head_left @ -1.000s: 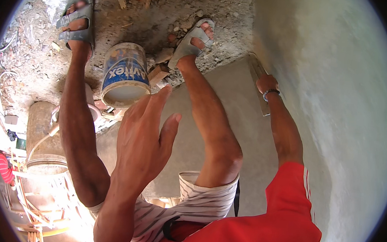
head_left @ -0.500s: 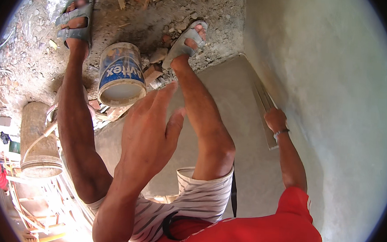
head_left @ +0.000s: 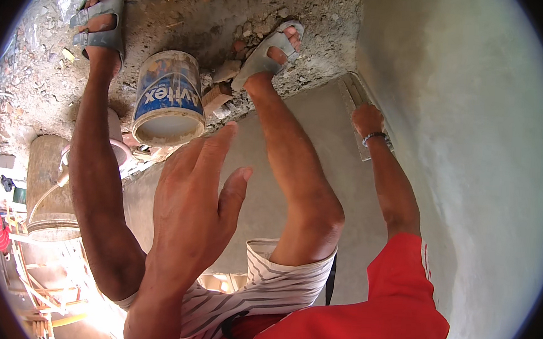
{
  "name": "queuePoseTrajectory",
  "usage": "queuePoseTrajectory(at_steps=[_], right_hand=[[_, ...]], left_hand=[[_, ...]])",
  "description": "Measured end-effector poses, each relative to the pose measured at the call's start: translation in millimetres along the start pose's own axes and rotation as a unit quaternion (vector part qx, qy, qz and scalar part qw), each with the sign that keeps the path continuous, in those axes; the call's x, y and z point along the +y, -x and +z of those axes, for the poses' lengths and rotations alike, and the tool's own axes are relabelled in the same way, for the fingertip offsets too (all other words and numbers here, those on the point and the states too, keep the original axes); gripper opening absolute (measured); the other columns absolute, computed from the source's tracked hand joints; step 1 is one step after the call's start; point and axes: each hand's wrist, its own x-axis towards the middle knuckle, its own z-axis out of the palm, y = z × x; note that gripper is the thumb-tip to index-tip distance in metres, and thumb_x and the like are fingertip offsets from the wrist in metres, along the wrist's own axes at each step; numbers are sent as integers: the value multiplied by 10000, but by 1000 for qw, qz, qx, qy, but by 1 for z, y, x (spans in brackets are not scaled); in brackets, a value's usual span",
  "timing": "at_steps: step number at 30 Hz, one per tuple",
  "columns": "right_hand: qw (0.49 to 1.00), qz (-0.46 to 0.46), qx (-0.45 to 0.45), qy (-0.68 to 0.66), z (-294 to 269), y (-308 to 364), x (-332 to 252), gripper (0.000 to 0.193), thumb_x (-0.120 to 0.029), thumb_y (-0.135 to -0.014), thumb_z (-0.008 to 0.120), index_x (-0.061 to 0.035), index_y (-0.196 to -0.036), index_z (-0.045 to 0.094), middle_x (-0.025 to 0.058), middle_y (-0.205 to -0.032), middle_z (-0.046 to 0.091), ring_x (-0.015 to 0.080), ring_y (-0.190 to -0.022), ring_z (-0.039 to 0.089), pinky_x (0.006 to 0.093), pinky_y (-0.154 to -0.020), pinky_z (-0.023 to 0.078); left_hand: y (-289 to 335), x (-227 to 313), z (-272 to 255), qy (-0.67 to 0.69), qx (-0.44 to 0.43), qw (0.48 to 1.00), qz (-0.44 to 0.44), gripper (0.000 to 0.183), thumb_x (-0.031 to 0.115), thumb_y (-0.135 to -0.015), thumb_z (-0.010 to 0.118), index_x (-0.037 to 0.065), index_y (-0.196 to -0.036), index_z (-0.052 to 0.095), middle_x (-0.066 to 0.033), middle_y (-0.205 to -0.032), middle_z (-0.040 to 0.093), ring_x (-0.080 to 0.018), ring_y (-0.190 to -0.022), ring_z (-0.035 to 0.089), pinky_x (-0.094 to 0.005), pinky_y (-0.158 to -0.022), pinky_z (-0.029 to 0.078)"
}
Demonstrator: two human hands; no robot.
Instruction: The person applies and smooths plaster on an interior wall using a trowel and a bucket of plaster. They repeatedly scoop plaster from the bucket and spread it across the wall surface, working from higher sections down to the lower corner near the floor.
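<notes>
My right hand [head_left: 369, 121] is closed around the grip of a flat rectangular plastering trowel [head_left: 354, 89]. The trowel's blade lies against a smooth grey cement surface [head_left: 317, 141], close to the corner where it meets the pale grey wall. Its long side runs along that corner, and my hand covers the middle of the tool. Nearer to me, my left hand [head_left: 195, 196] is raised in the centre with nothing in it. Its fingers are stretched out and the thumb stands apart. Past its fingertips is a blue-labelled bucket [head_left: 167, 95] with a wire handle.
My sandalled feet are on rough ground [head_left: 163, 17] strewn with rubble. Beside the bucket lies a brick piece [head_left: 217, 98]. To the left are a brown, cement-stained bucket [head_left: 53, 175] and thin wooden strips [head_left: 58, 309]. The plastered wall [head_left: 471, 150] fills the right.
My right hand has slid the trowel away from me along the corner, to the far end of the cement surface. My left hand has shifted slightly left, still open.
</notes>
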Motion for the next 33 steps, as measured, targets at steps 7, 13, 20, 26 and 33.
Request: queuePoseTrajectory(at_steps=[7, 13, 20, 26, 33], right_hand=[[999, 20, -31, -23, 6, -20, -2, 261, -231, -868, 564, -56, -926, 750, 207, -963, 722, 391, -941, 705, 479, -810, 581], [998, 24, -56, -4, 3, -26, 0, 273, -234, -895, 548, -65, -977, 745, 207, -1015, 717, 383, -987, 697, 477, -831, 576], [996, 32, -77, -15, -2, -24, 6, 283, -215, -897, 540, -52, -1026, 732, 221, -1066, 704, 401, -1018, 683, 496, -860, 562], [994, 29, -102, -10, 10, -22, 25, 294, -203, -894, 530, -35, -1033, 727, 241, -1058, 700, 411, -1050, 668, 501, -905, 542], [997, 26, -75, 9, 4, 22, 52, 340, -287, -889, 555, 4, -911, 730, 254, -935, 705, 417, -931, 690, 488, -825, 566]], left_hand=[[-6, 3, 8, -18, -1, 1000, -3, 456, 107, -895, 643, -47, -1305, 519, -229, -1010, 608, -411, -939, 589, -480, -831, 443], [-7, 5, 11, -37, 17, 999, 15, 449, 112, -898, 640, -48, -1300, 522, -234, -1017, 610, -417, -942, 589, -485, -827, 444], [-11, 2, 13, -13, 15, 1000, 17, 434, 124, -903, 632, -51, -1287, 532, -241, -1033, 620, -417, -968, 595, -484, -846, 448], [-12, 9, 12, -5, 8, 1000, 1, 437, 129, -898, 634, -51, -1283, 536, -239, -1028, 625, -421, -960, 597, -484, -848, 450], [-10, 14, 12, 16, 8, 1000, 7, 428, 113, -886, 632, -47, -1272, 539, -226, -998, 625, -418, -931, 600, -496, -818, 450]])
